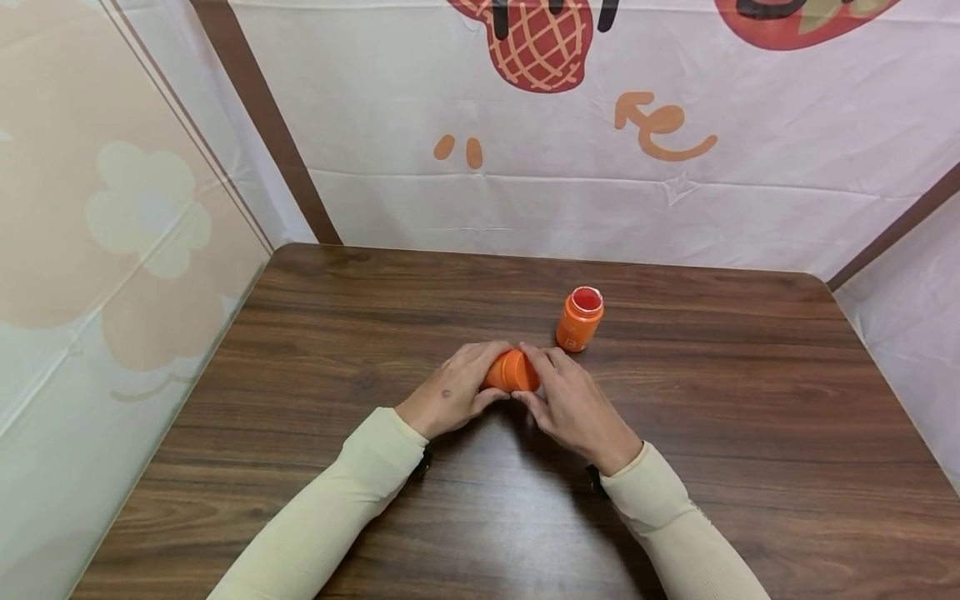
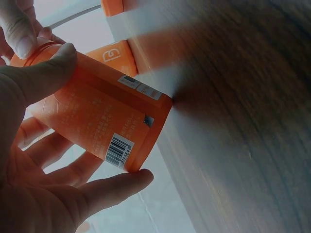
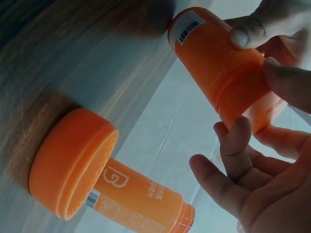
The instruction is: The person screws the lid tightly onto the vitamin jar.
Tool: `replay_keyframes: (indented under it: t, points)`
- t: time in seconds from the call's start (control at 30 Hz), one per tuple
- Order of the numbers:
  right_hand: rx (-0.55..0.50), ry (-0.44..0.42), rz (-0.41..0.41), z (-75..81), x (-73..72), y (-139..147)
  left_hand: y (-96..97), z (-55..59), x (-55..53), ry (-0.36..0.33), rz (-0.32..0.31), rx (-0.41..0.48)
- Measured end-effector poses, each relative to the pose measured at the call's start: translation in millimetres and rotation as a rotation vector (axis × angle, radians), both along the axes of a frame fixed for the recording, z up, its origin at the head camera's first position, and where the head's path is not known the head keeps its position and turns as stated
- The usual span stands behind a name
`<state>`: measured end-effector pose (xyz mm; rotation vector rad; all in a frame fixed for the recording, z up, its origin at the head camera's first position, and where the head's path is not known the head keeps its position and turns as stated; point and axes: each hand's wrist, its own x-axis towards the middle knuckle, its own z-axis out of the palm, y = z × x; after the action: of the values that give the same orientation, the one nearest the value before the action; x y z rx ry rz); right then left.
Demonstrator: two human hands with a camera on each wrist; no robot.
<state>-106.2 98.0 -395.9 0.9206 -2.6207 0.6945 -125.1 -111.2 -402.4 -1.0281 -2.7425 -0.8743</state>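
Gripping an orange tablet bottle (image 2: pixel 97 107) in the left hand (image 1: pixel 453 387), with thumb and fingers curled about its body. Pinching the screw cap (image 3: pixel 248 92) of that same bottle with the thumb and fingers of the right hand (image 1: pixel 573 408), with at least one other right finger held out clear of it. Holding the bottle between both hands over the middle of the wood-grain table (image 1: pixel 750 375), tilted well over, with its capped end toward the right hand and its base low, close by the tabletop; hard to tell whether touching there. Showing a barcode near the base in both wrist views. Facing a second, uncapped orange bottle (image 1: pixel 580 321), upright just beyond the right hand, with red inside its mouth and a pale logo on its side. Having also, in the right wrist view, a loose orange cap (image 3: pixel 73 160) on the table near the uncapped bottle. Wearing pale cream sleeves (image 1: pixel 315 525) on both arms. Having behind the table a white cloth backdrop (image 1: pixel 390 208) printed with red and orange shapes.
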Motion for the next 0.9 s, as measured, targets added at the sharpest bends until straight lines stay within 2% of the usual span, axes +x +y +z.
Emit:
replay_keyframes:
  t: [0.27, 0.53, 0.77, 0.9]
  points:
    - [-0.001, -0.012, 0.003, 1.1, 0.0, 1.9, 0.4, -1.3, 0.9, 0.011, -0.003, 0.012]
    - [-0.039, -0.068, 0.021, 0.4, -0.2, 2.1, -2.5, -2.6, 1.1, 0.008, -0.005, 0.011]
    - [-0.153, -0.174, -0.005, 0.7, 1.5, 2.3, -0.2, -0.5, 0.5, -0.026, 0.017, 0.024]
    - [-0.242, -0.177, 0.028, 0.2, 0.9, 2.3, 0.5, -0.7, 1.5, -0.075, 0.042, 0.062]
